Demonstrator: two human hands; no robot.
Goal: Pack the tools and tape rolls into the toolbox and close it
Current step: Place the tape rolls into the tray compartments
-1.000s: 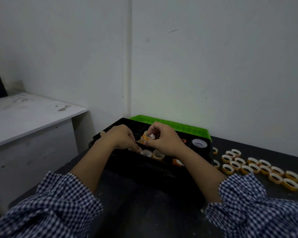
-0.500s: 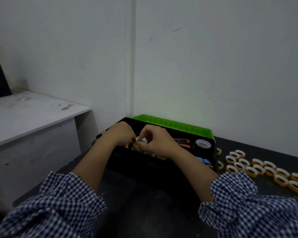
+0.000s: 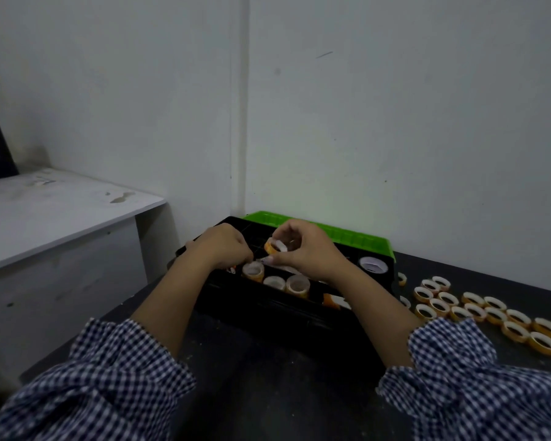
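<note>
Just below both grips, three tape rolls (image 3: 274,282) are stood in the front compartments of the toolbox (image 3: 268,310), apparently packed close to save room. A small orange roll (image 3: 275,246) is pinched in the right grip (image 3: 303,253) above the box, presumably for placing. The left grip (image 3: 221,249) is curled just beside it, and what it holds cannot be told. Many loose rolls (image 3: 487,310) are seen unpacked on the surface (image 3: 268,377), well right of the right grip. Beyond, the green lid (image 3: 357,241) is propped open for access.

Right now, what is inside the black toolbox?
The toolbox holds small tape rolls along the front and a larger white-cored roll at the right. The left hand and the right hand, which holds another small roll, cover the middle compartments.
</note>
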